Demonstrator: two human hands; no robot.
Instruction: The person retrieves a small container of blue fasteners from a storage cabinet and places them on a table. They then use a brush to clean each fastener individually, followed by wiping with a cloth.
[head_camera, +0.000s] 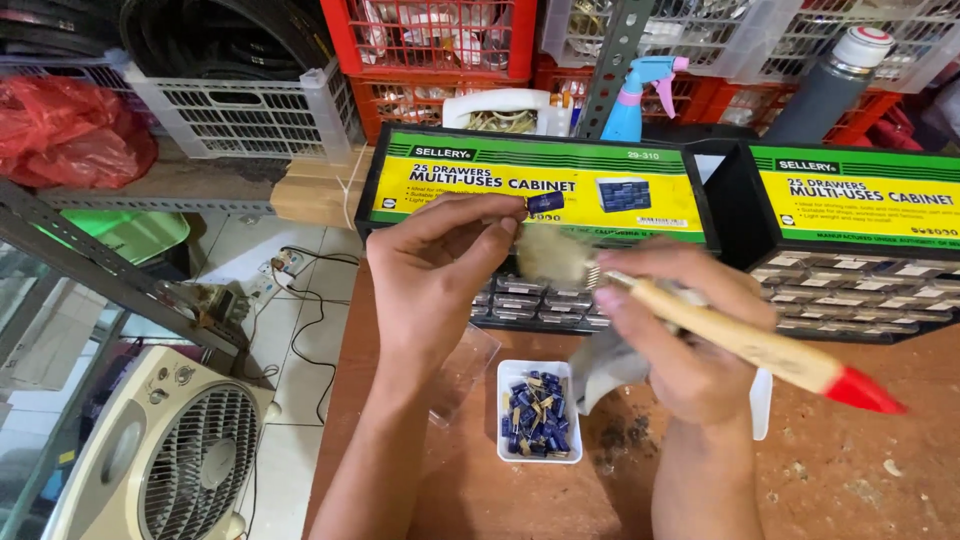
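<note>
- The left hand (435, 265) is raised in front of the drawer cabinet (540, 190), thumb and forefinger pinched on a small dark blue cylindrical component (545, 202), which sits at the fingertips just before the cabinet's yellow-and-green label.
- The right hand (690, 340) is closed around the pale wooden handle of a brush (740, 340); the bristles, blurred, point toward the left hand and lie just beside the component, and the red handle tip points away to the right.
- Below the cabinet, on the wooden bench (850, 470), stands a small white tray (538, 372) with a heap of similar blue components (537, 420) with metal leads.
- A clear plastic drawer (462, 370) lies on the bench left of the tray, partly hidden by the left wrist.
- A second drawer cabinet (860, 240) stands to the right of the first.
- Judged by its look, the component is very light and rigid, with thin leads that bend easily; the body is the place to pinch it, as the left hand does.
- The brush looks light and stiff in the handle, soft at the bristles; gripping mid-handle suits it.
</note>
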